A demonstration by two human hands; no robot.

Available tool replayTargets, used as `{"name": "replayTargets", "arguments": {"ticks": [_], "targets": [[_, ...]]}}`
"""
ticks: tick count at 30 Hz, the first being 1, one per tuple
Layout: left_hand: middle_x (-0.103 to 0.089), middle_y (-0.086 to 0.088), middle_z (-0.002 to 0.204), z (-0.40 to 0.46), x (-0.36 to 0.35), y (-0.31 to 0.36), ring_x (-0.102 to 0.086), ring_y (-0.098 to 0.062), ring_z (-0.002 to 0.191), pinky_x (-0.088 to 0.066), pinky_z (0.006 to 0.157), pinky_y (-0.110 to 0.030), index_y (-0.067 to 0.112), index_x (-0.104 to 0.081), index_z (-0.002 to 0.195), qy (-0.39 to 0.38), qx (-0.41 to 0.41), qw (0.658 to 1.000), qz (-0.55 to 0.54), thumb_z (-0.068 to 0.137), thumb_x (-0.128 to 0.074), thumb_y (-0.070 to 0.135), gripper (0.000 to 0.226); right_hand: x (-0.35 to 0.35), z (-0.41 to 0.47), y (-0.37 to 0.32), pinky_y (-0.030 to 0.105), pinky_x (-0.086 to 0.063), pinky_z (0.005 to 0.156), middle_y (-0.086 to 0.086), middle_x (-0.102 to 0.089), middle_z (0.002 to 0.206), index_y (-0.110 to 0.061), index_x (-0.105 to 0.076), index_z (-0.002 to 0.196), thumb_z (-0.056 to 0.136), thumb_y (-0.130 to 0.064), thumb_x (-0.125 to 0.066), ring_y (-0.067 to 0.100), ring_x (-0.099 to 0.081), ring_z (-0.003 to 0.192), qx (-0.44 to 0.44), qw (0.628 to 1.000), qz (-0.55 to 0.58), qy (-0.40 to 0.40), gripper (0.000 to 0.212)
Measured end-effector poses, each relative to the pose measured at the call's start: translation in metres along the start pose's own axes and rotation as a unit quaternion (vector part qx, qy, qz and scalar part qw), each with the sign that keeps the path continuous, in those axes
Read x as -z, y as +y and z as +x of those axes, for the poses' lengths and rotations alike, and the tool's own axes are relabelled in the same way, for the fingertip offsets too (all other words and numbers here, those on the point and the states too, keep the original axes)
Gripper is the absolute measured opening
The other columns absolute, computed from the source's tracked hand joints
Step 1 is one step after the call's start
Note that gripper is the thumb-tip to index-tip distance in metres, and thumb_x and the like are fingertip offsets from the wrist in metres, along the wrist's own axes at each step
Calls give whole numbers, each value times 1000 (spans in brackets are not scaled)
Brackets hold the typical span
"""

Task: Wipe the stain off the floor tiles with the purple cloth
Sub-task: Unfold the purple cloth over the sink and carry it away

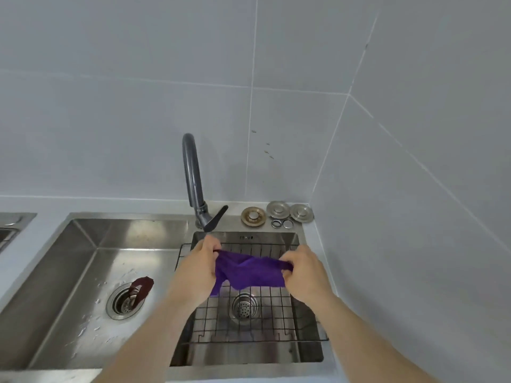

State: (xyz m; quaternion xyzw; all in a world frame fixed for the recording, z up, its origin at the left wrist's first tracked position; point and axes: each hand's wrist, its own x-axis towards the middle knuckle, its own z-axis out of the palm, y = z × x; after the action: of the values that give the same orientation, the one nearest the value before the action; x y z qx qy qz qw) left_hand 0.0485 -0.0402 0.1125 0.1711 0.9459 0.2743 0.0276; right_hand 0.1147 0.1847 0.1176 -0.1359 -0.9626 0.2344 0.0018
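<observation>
A purple cloth hangs stretched between both hands above the right basin of a steel double sink. My left hand pinches the cloth's left end and my right hand pinches its right end. The cloth sags in the middle, with one corner drooping at the lower left. No floor tiles or stain are in view.
A black wire rack lies in the right basin over its drain. A dark grey tap stands behind the basins. The left basin holds a drain strainer with a dark red stopper. Metal drain caps sit at the back right corner, near the tiled walls.
</observation>
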Motion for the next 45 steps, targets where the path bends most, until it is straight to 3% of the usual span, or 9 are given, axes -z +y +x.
{"name": "replayTargets", "arguments": {"ticks": [2,4,7,9,12,16,21,33,45], "targets": [[-53,8,91,-20,31,9,-56,-6,76,-45,62,-23,25,-44,112,-3,-13,1000,11,100,-43,9,20,21,-26,-18,33,-53,86,2,-58,111,-25,-74,108,90,-12,-64,21,-61,102,3,999,8,32,24],[-56,5,93,-49,63,19,-57,-9,77,-43,62,-26,30,-41,108,6,-29,1000,7,93,-48,2,33,43,-60,-37,36,-52,87,1,-64,110,-26,-72,106,88,-12,-64,24,-63,103,1,998,25,55,25],[-56,0,109,-103,109,35,-58,-20,93,-51,80,-36,26,-48,111,38,-48,998,-1,85,-43,-6,42,74,-118,-64,33,-51,77,0,-72,105,-27,-70,105,87,-13,-63,26,-65,98,5,996,41,85,24],[-57,0,116,-142,135,44,-59,-19,99,-49,84,-34,24,-52,115,68,-60,996,12,85,-43,-7,44,91,-160,-80,31,-48,73,2,-73,104,-26,-69,107,86,-14,-66,28,-66,97,11,992,51,112,24],[-61,0,117,-199,165,54,-58,-14,94,-43,81,-30,22,-55,117,108,-81,991,18,94,-47,-3,35,112,-220,-97,30,-44,74,5,-72,104,-23,-66,112,83,-17,-72,31,-65,98,13,988,58,143,29],[-64,-2,116,-260,198,62,-63,-28,101,-51,83,-41,21,-57,117,137,-78,987,21,102,-47,15,19,138,-284,-114,30,-41,73,0,-65,97,-20,-62,107,82,-19,-76,27,-59,92,16,987,65,149,29],[-68,1,106,-308,222,79,-62,-27,97,-50,79,-41,24,-63,112,155,-84,984,27,102,-51,26,16,159,-342,-119,30,-42,72,0,-62,95,-25,-53,97,81,-24,-77,24,-57,88,20,987,84,138,29],[-71,3,98,-392,208,137,-63,-27,95,-51,82,-43,29,-64,100,134,-86,987,35,99,-56,26,8,181,-427,-60,29,-40,74,-4,-62,90,-28,-52,92,88,-33,-73,23,-57,87,59,987,94,113,22],[-72,3,96,-484,128,153,-65,-26,93,-48,78,-39,26,-68,99,89,-38,993,72,97,-61,36,13,126,-500,17,32,-42,72,-3,-66,91,-24,-57,98,93,-30,-68,24,-58,86,59,987,117,96,14]]}}
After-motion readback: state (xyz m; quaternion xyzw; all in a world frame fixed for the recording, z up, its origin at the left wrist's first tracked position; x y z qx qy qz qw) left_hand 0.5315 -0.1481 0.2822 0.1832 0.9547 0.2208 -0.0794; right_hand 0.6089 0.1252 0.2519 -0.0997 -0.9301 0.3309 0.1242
